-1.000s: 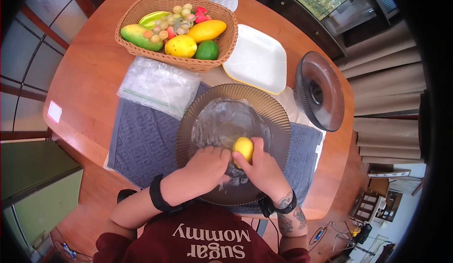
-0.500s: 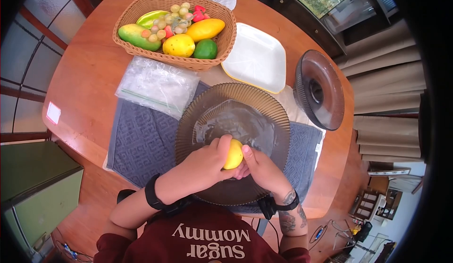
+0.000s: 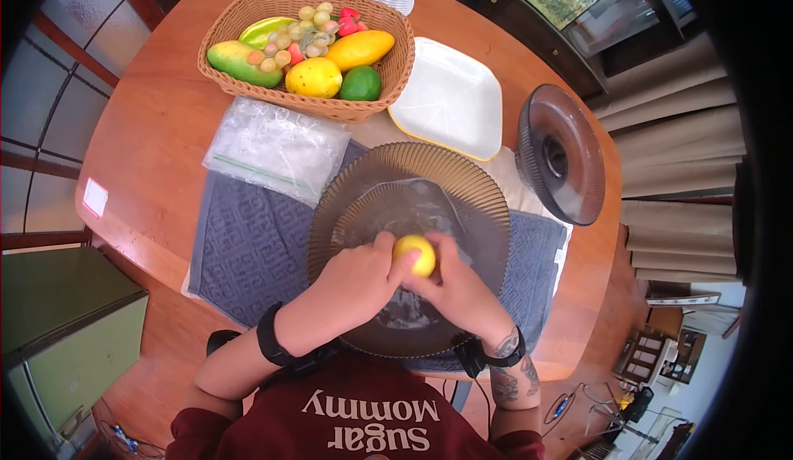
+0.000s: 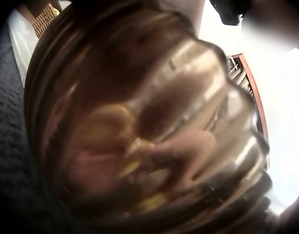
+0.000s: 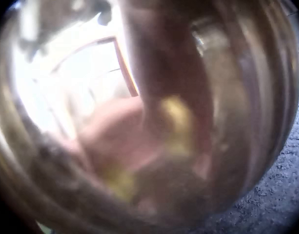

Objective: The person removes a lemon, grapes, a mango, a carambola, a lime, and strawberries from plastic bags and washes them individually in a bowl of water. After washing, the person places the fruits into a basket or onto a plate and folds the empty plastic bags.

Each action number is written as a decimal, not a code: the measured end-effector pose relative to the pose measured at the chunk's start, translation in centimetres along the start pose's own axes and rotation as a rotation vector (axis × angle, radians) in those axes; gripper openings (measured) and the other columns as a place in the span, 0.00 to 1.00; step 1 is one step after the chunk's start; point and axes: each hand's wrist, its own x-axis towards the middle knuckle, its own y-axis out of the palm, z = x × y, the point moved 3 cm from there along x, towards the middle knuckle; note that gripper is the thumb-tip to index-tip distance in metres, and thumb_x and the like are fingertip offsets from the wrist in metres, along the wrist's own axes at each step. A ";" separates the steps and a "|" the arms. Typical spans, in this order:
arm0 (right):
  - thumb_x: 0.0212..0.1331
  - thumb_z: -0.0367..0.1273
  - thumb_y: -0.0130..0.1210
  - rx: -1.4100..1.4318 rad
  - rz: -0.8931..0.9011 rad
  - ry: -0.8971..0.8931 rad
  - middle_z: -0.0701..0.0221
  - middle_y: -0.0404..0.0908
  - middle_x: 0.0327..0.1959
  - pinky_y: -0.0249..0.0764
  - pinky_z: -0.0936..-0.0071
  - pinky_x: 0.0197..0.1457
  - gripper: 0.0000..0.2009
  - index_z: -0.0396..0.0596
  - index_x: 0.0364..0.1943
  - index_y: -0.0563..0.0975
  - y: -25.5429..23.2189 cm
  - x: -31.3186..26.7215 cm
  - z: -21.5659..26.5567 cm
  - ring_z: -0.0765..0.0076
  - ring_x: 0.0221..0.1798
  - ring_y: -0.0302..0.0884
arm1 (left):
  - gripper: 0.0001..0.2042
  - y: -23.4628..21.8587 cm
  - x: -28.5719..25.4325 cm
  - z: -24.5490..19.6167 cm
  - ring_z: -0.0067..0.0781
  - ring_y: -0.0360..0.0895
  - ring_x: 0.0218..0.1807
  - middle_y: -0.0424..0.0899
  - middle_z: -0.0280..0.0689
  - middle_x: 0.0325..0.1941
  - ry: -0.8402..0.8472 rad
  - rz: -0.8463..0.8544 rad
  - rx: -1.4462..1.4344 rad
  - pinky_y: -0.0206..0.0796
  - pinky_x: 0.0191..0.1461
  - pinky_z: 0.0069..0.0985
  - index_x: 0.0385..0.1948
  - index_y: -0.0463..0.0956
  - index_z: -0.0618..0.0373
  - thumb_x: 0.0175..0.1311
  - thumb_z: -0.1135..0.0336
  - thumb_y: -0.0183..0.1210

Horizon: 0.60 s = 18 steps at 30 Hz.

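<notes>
Both hands hold a yellow lemon (image 3: 418, 255) over a large ribbed, smoky-brown glass bowl (image 3: 334, 212) with water in it. On the lemon's left side, my left hand (image 3: 357, 277) grips it with bent fingers and thumb. My right hand (image 3: 459, 285) pinches it from the right. Through the ribbed glass wall (image 4: 203, 73), the left wrist view gives a warped, blurred picture of the hands and yellow patches. The right wrist view is likewise blurred by the glass, with a yellow patch of the lemon (image 5: 177, 126) beside skin.
Under the bowl lies a dark blue towel (image 3: 248, 237). A clear zip bag (image 3: 273, 150) is at its upper left, below a wicker basket (image 3: 347, 111) of fruit. A white tray (image 3: 454, 101) and a second brown glass bowl (image 3: 578, 138) stand at the back right.
One second ago the lemon was mainly in the right hand, with the left beside it. Then it moved left into both hands; now it is turned and slightly higher, held between them.
</notes>
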 end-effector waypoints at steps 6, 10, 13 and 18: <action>0.74 0.52 0.41 0.004 -0.059 0.299 0.54 0.81 0.24 0.79 0.62 0.40 0.27 0.36 0.54 0.60 -0.1 -0.1 -0.7 0.51 0.31 0.84 | 0.24 1.3 -0.7 0.7 0.63 0.79 0.47 0.79 0.60 0.45 0.209 0.044 0.065 0.71 0.47 0.47 0.56 0.61 0.68 0.68 0.60 0.58; 0.76 0.51 0.37 0.167 0.099 0.311 0.61 0.80 0.21 0.77 0.69 0.36 0.26 0.36 0.48 0.67 0.5 -0.3 -1.1 0.67 0.26 0.82 | 0.27 1.8 -0.9 0.4 0.65 0.77 0.49 0.76 0.62 0.52 0.251 0.146 -0.081 0.70 0.50 0.46 0.58 0.59 0.69 0.66 0.61 0.60; 0.77 0.48 0.38 0.234 0.214 0.294 0.65 0.80 0.21 0.77 0.72 0.36 0.25 0.37 0.41 0.73 0.1 -0.3 -0.4 0.69 0.25 0.80 | 0.28 1.1 -0.7 0.7 0.64 0.78 0.47 0.75 0.59 0.51 0.191 -0.126 -0.039 0.71 0.49 0.44 0.57 0.59 0.67 0.64 0.60 0.62; 0.75 0.41 0.44 0.268 0.050 0.133 0.66 0.81 0.23 0.76 0.75 0.38 0.18 0.39 0.39 0.76 -0.2 0.4 -2.6 0.69 0.28 0.79 | 0.27 0.6 -0.4 0.5 0.60 0.78 0.44 0.75 0.54 0.45 0.106 -0.102 0.104 0.72 0.46 0.43 0.57 0.61 0.62 0.64 0.56 0.62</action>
